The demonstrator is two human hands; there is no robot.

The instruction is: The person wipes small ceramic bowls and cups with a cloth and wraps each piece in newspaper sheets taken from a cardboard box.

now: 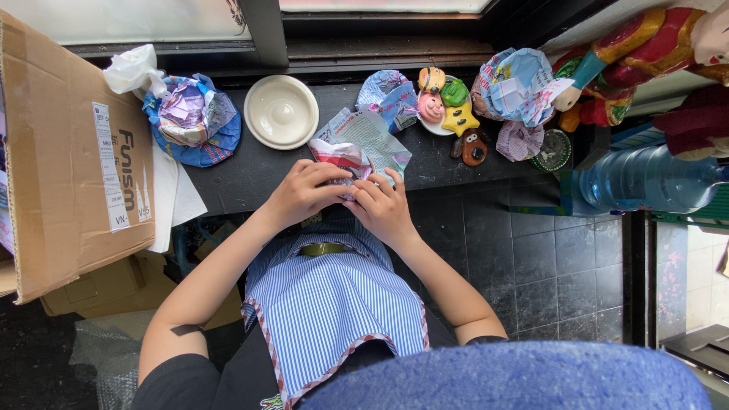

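Striped cloth (pixel 334 304) lay under both hands; left hand (pixel 300 193), right hand (pixel 383 206) pinched wrapper (pixel 361 148) shut, bracing it near plate (pixel 281 111).

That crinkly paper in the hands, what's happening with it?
A person holds a crumpled printed paper wrapper with both hands, the left hand and right hand pinching its lower edge over a dark ledge. More crumpled wrappers, a cream round lid and colourful little figurines lie along the ledge. A cardboard box stands at the left.
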